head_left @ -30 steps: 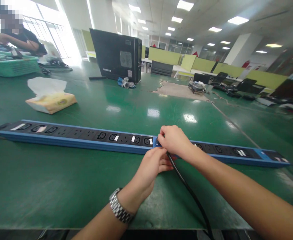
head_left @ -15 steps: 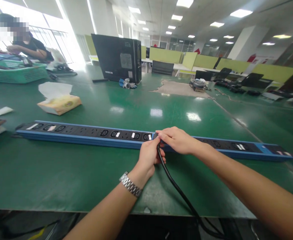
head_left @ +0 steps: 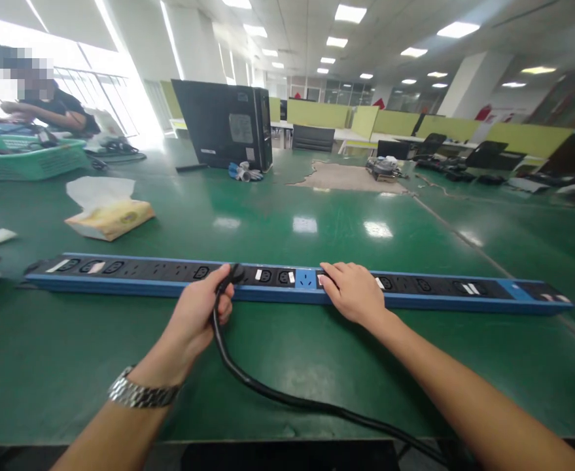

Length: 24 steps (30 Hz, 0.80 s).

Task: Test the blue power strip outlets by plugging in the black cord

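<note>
A long blue power strip (head_left: 277, 296) with black sockets lies across the green table in front of me. My left hand (head_left: 199, 304) is closed round a black power plug (head_left: 237, 273), held over the strip left of its middle; whether its pins touch a socket is hidden. From the plug a thick black cable (head_left: 287, 398) curves down and right over the table's front edge. My right hand (head_left: 353, 292) lies across the strip and grips it, right of a blue socket (head_left: 306, 280) that has nothing plugged in.
A tissue pack (head_left: 111, 219) lies beyond the strip's left part. Farther back stand a black computer case (head_left: 218, 124), gloves (head_left: 244, 171) and a green basket (head_left: 32, 161), with another person (head_left: 56, 108) behind it. The table's front edge runs close below my hands.
My left hand has moved left along the strip with the plug, away from my right hand. The blue socket in the middle is now uncovered. My right hand has settled onto the strip.
</note>
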Available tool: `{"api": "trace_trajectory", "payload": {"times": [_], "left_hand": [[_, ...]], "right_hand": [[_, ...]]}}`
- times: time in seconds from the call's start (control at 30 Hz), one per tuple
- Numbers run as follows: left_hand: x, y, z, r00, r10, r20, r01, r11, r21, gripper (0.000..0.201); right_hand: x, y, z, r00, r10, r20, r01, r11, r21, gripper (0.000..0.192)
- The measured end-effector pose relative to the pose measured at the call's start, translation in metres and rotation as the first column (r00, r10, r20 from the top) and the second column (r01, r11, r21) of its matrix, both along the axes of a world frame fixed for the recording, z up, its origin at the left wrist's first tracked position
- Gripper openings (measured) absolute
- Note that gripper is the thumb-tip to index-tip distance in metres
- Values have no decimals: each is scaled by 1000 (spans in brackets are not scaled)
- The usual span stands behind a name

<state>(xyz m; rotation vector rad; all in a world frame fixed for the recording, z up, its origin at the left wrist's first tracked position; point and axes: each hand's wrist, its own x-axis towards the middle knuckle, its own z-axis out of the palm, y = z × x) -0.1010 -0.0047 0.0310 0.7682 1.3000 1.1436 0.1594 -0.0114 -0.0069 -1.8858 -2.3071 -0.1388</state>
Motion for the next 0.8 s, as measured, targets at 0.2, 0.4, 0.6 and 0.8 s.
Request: {"api": "trace_trajectory", "payload": {"times": [0.2,0.4,0.6,0.8], "left_hand": [[2,12,-36,984,-5,-179,10,1000,26,43],[2,8,-34,947,38,-320,-12,996,83,45],[64,-14,-18,932,-30,-361,139,950,280,52],[112,-2,-46,887,-85,-454,170,974,150,54]], "right_hand": [[-3,0,-7,1000,0,-9,0,999,40,53],[20,-1,-8,996,64,-68,-58,994,95,62],[73,-15,-14,992,-116,43,111,988,103,77],[71,-16,-22,994,-113,2,112,986,126,77]]}}
